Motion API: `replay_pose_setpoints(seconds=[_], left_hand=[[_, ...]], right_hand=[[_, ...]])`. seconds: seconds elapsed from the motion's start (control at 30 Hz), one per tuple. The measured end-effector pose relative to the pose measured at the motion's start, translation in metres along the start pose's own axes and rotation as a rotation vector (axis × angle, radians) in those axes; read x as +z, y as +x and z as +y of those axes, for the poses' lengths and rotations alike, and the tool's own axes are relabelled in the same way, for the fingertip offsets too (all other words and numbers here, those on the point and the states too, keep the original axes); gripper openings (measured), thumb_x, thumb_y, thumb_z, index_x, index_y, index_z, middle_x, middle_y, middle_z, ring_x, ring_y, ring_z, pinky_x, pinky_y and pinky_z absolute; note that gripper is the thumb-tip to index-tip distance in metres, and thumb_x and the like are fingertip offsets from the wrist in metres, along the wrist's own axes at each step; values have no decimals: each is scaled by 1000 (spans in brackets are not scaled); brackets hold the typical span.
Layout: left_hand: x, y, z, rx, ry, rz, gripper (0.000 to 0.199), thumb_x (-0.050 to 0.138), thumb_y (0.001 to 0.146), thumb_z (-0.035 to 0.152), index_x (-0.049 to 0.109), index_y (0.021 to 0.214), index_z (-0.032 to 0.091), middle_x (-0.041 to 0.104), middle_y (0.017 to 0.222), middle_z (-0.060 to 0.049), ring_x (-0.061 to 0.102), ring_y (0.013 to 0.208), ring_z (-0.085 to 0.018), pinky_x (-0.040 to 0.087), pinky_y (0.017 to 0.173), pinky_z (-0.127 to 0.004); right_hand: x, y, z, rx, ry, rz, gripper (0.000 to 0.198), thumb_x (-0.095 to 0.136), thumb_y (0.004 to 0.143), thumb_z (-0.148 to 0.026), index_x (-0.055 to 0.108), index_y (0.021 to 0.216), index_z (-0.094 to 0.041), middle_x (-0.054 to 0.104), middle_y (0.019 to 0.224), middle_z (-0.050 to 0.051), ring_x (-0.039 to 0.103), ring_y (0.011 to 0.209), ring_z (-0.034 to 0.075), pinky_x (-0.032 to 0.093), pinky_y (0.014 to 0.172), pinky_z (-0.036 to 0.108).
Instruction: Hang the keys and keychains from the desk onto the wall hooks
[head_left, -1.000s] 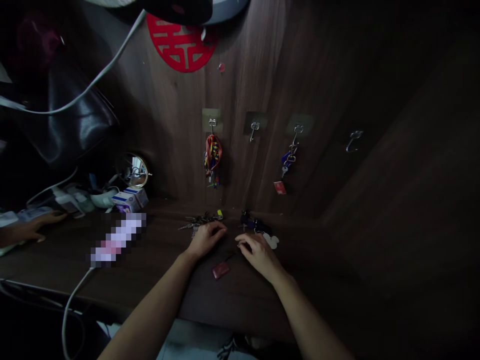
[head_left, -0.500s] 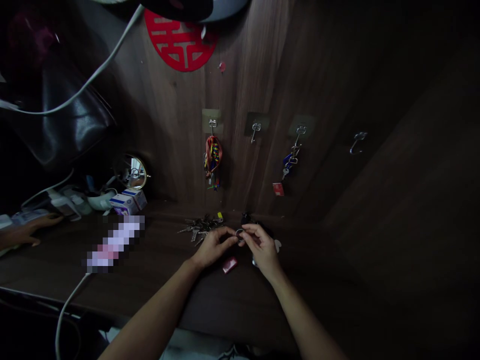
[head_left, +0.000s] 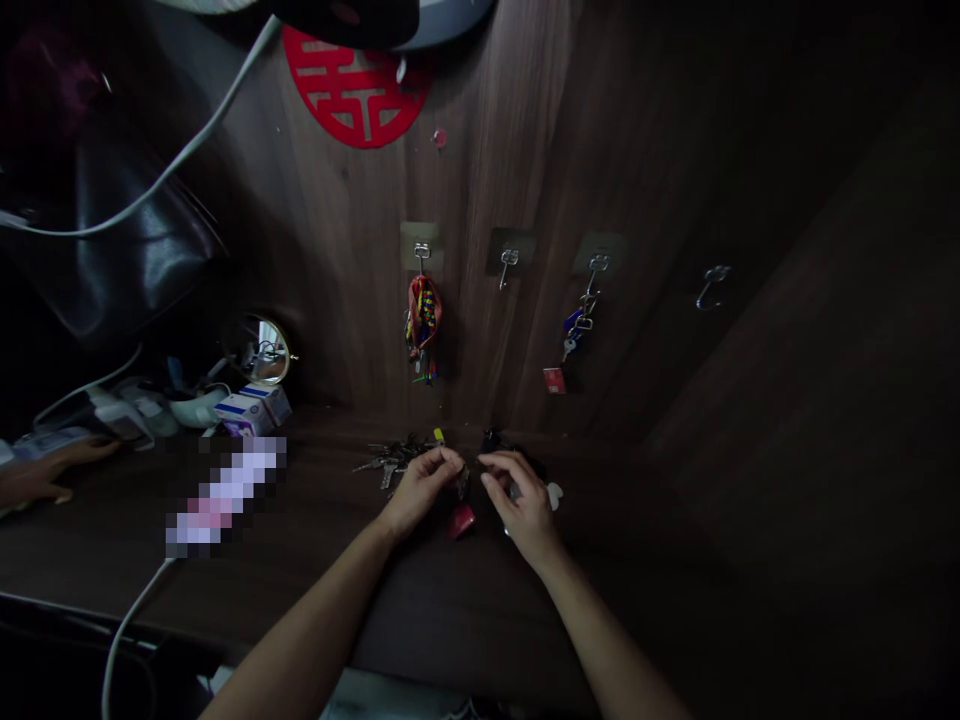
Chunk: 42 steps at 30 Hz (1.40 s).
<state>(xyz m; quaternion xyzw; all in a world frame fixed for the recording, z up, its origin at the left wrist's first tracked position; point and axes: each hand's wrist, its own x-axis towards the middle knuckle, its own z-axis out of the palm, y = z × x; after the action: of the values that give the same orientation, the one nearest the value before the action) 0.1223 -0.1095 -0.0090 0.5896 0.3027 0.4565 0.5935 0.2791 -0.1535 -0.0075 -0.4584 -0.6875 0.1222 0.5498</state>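
Low over the dark wooden shelf, my left hand (head_left: 421, 492) is closed in a pinch on a key ring, most of it hidden by the fingers. Small metal pieces (head_left: 463, 484) dangle under the fingertips, with a red tag (head_left: 461, 520) just below them. My right hand (head_left: 523, 500) is a little to the right, thumb and fingers apart, holding nothing. Behind my left hand lies a pile of loose keys (head_left: 387, 462) with one yellow key head (head_left: 439, 435). A black item (head_left: 491, 440) and a whitish piece (head_left: 555, 495) lie around my right hand, partly covered.
On the wall, hooks carry a colourful beaded key bunch (head_left: 424, 325) and keys with a red tag (head_left: 554, 380); other hooks (head_left: 508, 265) hang bare. At left are a round mirror (head_left: 270, 350), small boxes (head_left: 253, 408), a white cable (head_left: 139, 605) and another person's hand (head_left: 64, 470).
My right hand has let go of the ring and its fingers have spread. My left hand has kept the ring, lifting slightly, and the red tag has shifted and turned.
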Motion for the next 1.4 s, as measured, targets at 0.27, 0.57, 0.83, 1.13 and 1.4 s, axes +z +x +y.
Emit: replay_pose_setpoints(seconds=[0.27, 0.57, 0.83, 1.13, 1.4], left_hand=[[2, -7, -1, 225, 473, 55, 22, 55, 81, 39, 58, 81, 17, 61, 77, -2, 55, 73, -14, 44, 69, -24], [3, -6, -7, 349, 641, -10, 15, 58, 80, 33, 64, 83, 19, 65, 80, -3, 60, 76, -15, 46, 72, -25], [2, -6, -8, 348, 649, -29, 16, 55, 82, 32, 65, 84, 19, 65, 81, -4, 60, 76, -15, 46, 71, -24], [-5, 0, -11, 284, 653, 133, 12, 56, 80, 30, 63, 82, 20, 66, 82, -1, 60, 80, -16, 46, 76, -27], [-7, 4, -10, 197, 669, 108, 14, 53, 79, 30, 63, 80, 20, 68, 80, 0, 61, 77, -16, 45, 71, -25]], right_hand=[[1, 0, -2, 30, -8, -30, 17, 48, 86, -29, 63, 88, -21, 64, 82, 4, 58, 71, 15, 48, 61, 25], [6, 1, 4, 133, 2, 25, 15, 52, 80, -29, 62, 72, -21, 64, 68, 1, 57, 59, 13, 47, 55, 23], [8, 0, 7, 243, 54, 1, 14, 59, 75, -33, 63, 74, -20, 66, 68, 1, 58, 57, 14, 46, 52, 23], [-4, 7, 16, 328, 250, 154, 24, 59, 76, -42, 63, 77, -18, 66, 73, 4, 61, 70, 17, 48, 59, 25], [-19, 16, 12, 247, 189, 179, 19, 61, 76, -38, 65, 77, -19, 63, 76, 2, 59, 72, 16, 46, 62, 25]])
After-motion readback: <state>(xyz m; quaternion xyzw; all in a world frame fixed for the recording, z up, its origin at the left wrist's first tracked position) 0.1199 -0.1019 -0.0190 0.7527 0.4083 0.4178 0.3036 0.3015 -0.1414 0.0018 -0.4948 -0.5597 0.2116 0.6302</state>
